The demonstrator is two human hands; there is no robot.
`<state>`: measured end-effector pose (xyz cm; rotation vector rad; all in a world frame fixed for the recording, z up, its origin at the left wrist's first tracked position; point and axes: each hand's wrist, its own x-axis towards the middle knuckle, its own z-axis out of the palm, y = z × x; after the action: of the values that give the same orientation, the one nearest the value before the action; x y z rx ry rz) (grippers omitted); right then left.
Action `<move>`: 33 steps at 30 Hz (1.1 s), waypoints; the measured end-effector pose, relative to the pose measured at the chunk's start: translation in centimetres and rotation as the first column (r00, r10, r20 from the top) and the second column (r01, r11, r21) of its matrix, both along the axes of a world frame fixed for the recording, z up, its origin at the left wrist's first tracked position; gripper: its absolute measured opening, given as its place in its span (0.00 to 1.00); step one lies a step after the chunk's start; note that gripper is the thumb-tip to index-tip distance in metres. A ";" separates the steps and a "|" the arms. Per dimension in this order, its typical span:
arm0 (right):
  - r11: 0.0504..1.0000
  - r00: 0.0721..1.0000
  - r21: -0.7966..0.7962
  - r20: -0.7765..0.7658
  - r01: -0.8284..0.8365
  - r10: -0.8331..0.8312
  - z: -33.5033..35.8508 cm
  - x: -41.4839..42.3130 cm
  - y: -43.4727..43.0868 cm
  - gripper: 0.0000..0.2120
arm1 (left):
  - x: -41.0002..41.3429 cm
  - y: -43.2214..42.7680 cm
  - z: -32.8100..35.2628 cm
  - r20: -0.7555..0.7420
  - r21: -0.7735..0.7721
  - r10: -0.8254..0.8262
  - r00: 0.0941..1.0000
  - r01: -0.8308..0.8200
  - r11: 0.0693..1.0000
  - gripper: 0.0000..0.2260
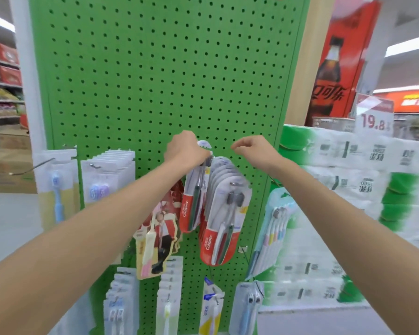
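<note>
A green pegboard panel (155,68) stands in front of me with toothbrush packs hung on hooks. My left hand (185,149) grips the top of one red-and-clear Colgate toothbrush pack (191,204), which hangs tilted against the board. Just right of it, a row of several identical Colgate packs (224,213) hangs from a hook. My right hand (250,148) is raised beside the top of that row with its fingers curled; what it holds, if anything, is hidden.
Other toothbrush packs hang at the left (56,189), along the bottom (169,293) and on the panel's right edge (271,235). A stack of green-and-white paper goods (348,189) with a 19.8 price sign (373,119) stands to the right. Store shelves (3,76) are at the far left.
</note>
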<state>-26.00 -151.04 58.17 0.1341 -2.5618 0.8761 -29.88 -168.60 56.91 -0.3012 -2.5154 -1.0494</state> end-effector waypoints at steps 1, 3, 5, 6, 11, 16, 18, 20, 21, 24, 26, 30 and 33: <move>1.000 0.999 0.024 0.045 -0.015 0.014 0.1 -0.6 0.0 0.13 | -0.5 0.2 -0.1 0.019 -0.004 -0.010 1.000 0.010 1.000 0.12; 0.998 0.991 0.049 0.127 -0.044 0.037 0.1 -1.6 0.1 0.14 | -1.2 0.4 -0.2 0.057 -0.023 -0.021 0.998 0.022 0.999 0.09; 0.995 0.979 0.070 0.198 -0.072 0.057 -0.3 -2.6 0.0 0.14 | -1.7 0.5 -0.1 0.105 -0.031 -0.031 0.994 0.035 0.999 0.08; 0.993 0.972 0.079 0.227 -0.086 0.066 -0.6 -3.0 0.0 0.14 | -1.9 0.5 -0.1 0.133 -0.030 -0.044 0.990 0.049 0.998 0.09; 0.993 0.961 0.029 0.257 -0.118 0.107 -1.5 -4.1 -0.3 0.15 | -2.8 0.3 -0.2 0.223 0.027 -0.109 0.969 0.106 0.994 0.13; 0.981 0.939 -0.142 0.298 -0.135 0.172 -1.7 -4.3 0.2 0.14 | -2.3 0.1 0.0 0.328 0.133 -0.167 0.930 0.129 0.983 0.16; 0.982 0.940 -0.133 0.296 -0.134 0.168 -1.8 -4.3 0.1 0.14 | -1.9 0.1 0.3 0.383 0.150 -0.183 0.905 0.135 0.979 0.19; 0.985 0.946 -0.117 0.284 -0.125 0.154 -1.8 -4.2 -0.1 0.14 | -1.5 0.1 0.5 0.413 0.167 -0.204 0.888 0.146 0.975 0.20; 0.986 0.949 -0.114 0.278 -0.122 0.150 -1.8 -4.3 -0.1 0.13 | -1.4 0.1 0.5 0.422 0.174 -0.210 0.882 0.148 0.973 0.20; 0.987 0.952 -0.111 0.270 -0.118 0.144 -1.9 -4.2 -0.2 0.15 | -1.5 -0.1 0.6 0.448 0.174 -0.207 0.870 0.142 0.975 0.21; 0.987 0.955 -0.119 0.261 -0.112 0.140 -1.9 -4.2 -0.2 0.17 | -1.7 -0.3 0.5 0.470 0.174 -0.211 0.857 0.145 0.974 0.21; 0.987 0.951 -0.112 0.274 -0.115 0.142 -1.9 -4.0 -0.2 0.20 | -1.7 -0.3 0.4 0.480 0.176 -0.231 0.846 0.166 0.970 0.22; 0.985 0.950 -0.136 0.277 -0.106 0.141 -1.8 -4.1 -0.1 0.20 | -1.7 -0.7 0.8 0.516 0.165 -0.265 0.815 0.209 0.964 0.18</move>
<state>-30.14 -151.16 56.35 0.1430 -2.7807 1.1709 -31.53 -169.29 57.67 -0.3369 -2.9538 -1.5368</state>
